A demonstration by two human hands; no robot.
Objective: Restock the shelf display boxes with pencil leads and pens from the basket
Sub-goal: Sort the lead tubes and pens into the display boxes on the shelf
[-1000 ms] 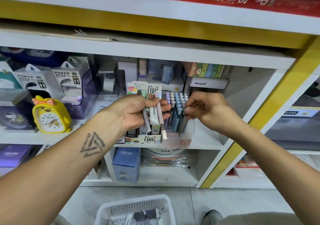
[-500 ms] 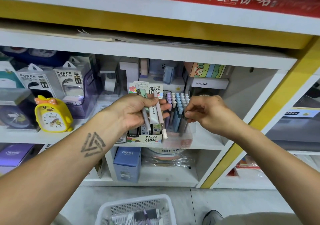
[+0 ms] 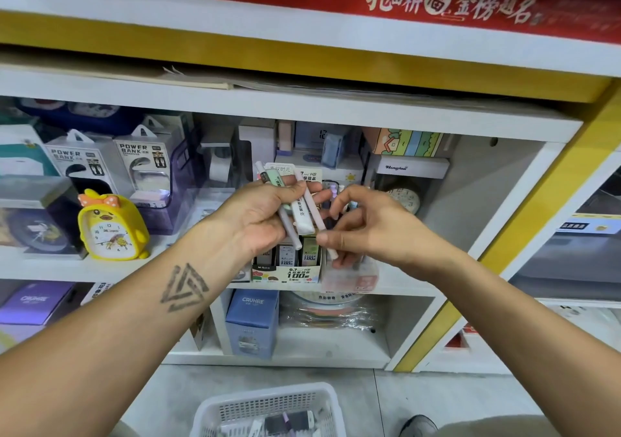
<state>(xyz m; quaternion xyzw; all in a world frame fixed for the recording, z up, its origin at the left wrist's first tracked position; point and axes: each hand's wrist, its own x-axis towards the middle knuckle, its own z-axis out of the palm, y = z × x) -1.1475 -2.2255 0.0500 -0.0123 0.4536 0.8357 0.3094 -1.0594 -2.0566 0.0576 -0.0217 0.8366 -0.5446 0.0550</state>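
My left hand [image 3: 260, 216] grips a small bundle of pale pens and a flat lead case [image 3: 302, 211] in front of the middle shelf. My right hand [image 3: 366, 225] pinches the lower end of one pale pink pen [image 3: 316, 215] from that bundle between thumb and forefinger. Behind and below the hands stands the pencil lead display box [image 3: 289, 273] printed "0.7 HB 100". Right of it a clear pen box [image 3: 353, 278] holds pastel pens, mostly hidden by my right hand. The white basket [image 3: 268, 409] with more stock sits on the floor below.
A yellow duck clock [image 3: 112, 225] and power bank boxes [image 3: 144, 164] fill the shelf's left side. A round clock [image 3: 405, 200] stands behind the pen box. A blue CRUHRE box [image 3: 252, 322] is on the lower shelf. A yellow post [image 3: 524, 221] borders the unit on the right.
My right hand left the pens in the clear box and moved left to pinch a pen in my left hand's bundle. My left hand tilted the bundle slightly.
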